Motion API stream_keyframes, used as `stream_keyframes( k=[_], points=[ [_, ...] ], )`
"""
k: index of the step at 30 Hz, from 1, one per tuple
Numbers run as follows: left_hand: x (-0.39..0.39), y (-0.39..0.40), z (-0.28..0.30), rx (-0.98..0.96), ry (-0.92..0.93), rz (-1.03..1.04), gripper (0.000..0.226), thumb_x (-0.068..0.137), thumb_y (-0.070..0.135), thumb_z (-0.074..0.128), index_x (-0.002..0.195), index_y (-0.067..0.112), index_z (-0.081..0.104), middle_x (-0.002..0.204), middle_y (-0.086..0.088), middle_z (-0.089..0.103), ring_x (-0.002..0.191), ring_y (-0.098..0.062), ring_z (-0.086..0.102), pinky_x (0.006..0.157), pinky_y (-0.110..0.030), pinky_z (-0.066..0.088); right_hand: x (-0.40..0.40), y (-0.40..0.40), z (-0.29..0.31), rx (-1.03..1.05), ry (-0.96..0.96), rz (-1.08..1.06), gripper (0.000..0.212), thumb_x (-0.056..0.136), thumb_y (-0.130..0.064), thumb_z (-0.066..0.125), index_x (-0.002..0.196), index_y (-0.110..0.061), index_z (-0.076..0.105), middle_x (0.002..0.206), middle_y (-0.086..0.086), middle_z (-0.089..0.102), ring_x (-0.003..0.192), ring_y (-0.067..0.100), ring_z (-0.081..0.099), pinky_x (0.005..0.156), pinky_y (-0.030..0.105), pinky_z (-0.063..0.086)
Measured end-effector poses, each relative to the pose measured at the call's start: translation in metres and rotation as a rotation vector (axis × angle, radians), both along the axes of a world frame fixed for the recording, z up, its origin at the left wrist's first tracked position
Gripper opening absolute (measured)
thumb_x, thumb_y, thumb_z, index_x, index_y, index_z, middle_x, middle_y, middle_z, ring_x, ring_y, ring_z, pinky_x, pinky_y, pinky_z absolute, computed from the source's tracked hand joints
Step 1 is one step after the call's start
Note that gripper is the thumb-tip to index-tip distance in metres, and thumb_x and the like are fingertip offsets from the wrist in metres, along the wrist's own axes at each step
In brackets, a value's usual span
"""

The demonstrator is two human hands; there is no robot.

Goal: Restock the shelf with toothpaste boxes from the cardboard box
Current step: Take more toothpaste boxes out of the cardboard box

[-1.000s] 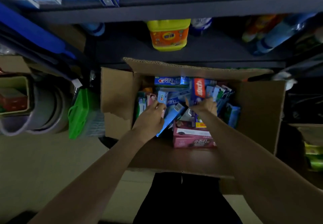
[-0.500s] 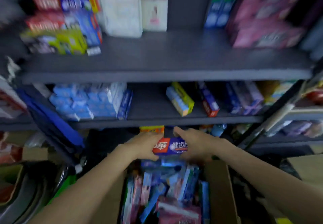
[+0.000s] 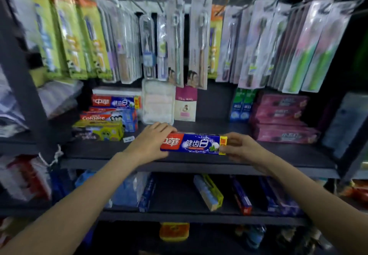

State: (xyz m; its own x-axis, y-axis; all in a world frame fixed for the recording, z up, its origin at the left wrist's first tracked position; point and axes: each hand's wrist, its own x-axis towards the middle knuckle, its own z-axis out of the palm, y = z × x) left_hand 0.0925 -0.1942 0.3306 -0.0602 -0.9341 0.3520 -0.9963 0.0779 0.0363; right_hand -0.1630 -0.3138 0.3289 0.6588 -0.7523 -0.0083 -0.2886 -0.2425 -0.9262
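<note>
Lifted clear of the cardboard box a moment ago, the long red-and-blue toothpaste carton (image 3: 192, 144) now sits level over the dark grey middle shelf (image 3: 199, 164), and the box itself has dropped out of view. Nearest, the left hand (image 3: 148, 142) wraps the carton's red end, fingers curled over its top; the right hand (image 3: 240, 148) pinches the yellow-tipped end between thumb and fingers. Whether the carton already rests on the board I cannot tell. Farther back, a stack of matching toothpaste cartons (image 3: 113, 113) lies at the left and pink flat boxes (image 3: 282, 121) at the right, with bare shelf between them, likely its spot. Behind hang packaged toothbrushes (image 3: 179, 41).
</note>
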Motion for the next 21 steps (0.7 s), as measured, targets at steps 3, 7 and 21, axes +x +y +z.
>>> stream_keyframes(
  k=[3,7,21],
  points=[
    [0.032,0.004,0.001,-0.123,-0.051,0.121,0.065,0.073,0.02,0.071,0.132,0.017,0.043,0.133,-0.003,0.046,0.128,-0.025,0.037,0.106,-0.039,0.025,0.053,-0.008,0.008,-0.051,-0.005,0.03,0.019,0.078,-0.003,0.071,0.084,-0.015,0.058,0.077,0.003,0.065,0.049,0.004,0.054,0.042,0.015,0.04],
    [0.08,0.007,-0.003,-0.359,0.226,0.559,0.075,0.075,0.013,0.071,0.141,0.011,0.033,0.145,-0.018,0.029,0.134,-0.038,0.026,0.109,-0.048,0.023,0.135,-0.021,0.02,-0.103,-0.106,0.005,0.02,0.078,-0.005,0.073,0.089,-0.011,0.057,0.091,0.011,0.065,0.061,0.013,0.056,0.045,0.016,0.044],
    [0.142,0.029,-0.054,-0.221,0.411,0.79,0.06,0.082,0.011,0.061,0.135,0.001,0.035,0.137,-0.02,0.033,0.12,-0.037,0.037,0.098,-0.04,0.033,0.345,-0.044,0.004,-0.24,-0.001,-0.075,0.032,0.084,-0.006,0.062,0.114,0.004,0.055,0.115,0.023,0.062,0.107,0.037,0.06,0.092,0.047,0.048]
  ],
)
